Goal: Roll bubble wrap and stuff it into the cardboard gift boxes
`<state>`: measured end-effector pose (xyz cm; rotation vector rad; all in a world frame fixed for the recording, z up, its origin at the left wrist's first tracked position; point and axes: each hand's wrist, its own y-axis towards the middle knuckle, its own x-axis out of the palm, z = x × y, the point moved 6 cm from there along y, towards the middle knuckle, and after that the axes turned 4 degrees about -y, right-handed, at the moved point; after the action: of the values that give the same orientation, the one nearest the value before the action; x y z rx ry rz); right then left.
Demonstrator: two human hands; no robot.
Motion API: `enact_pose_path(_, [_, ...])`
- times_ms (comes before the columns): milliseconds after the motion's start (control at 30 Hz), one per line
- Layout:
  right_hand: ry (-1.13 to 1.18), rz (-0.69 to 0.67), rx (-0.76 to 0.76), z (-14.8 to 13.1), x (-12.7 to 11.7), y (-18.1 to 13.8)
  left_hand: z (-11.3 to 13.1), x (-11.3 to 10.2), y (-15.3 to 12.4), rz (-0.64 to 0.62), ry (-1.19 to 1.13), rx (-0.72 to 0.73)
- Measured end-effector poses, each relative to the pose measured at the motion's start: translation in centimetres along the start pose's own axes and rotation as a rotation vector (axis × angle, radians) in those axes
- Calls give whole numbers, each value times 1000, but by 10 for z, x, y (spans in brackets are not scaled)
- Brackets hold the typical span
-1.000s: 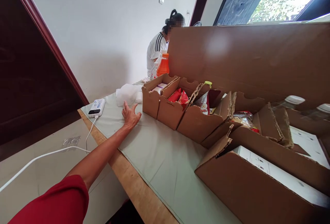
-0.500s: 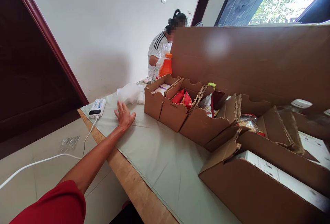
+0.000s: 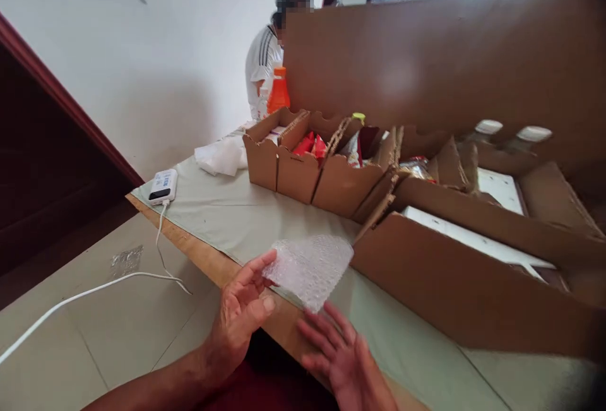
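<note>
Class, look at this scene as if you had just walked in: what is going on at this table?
A person stands at a table covered with a pale cloth. Their left hand pinches a small piece of bubble wrap by its edge, while the right hand is open just below it. A row of open cardboard boxes holds red packets and other goods. A power bank with a white cable lies near the table's corner. Another person works at the far end.
</note>
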<state>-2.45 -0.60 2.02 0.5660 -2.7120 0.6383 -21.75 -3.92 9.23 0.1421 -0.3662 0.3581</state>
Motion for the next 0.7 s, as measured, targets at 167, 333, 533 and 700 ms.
enact_pose_path(167, [169,100,-43,-29,-2,16,-41,-8,-43,-114,113,-266])
enact_pose_path(333, [55,126,-32,-29,-8,20,-47,-19,-55,-196,478,-213])
enact_pose_path(533, [-215,161,-115,-39,-16,36,-41,-12,-40,-199,508,-168])
enact_pose_path(700, [-937,245,-447,-50,-43,-5,-60,-29,-34,-76,127,-589])
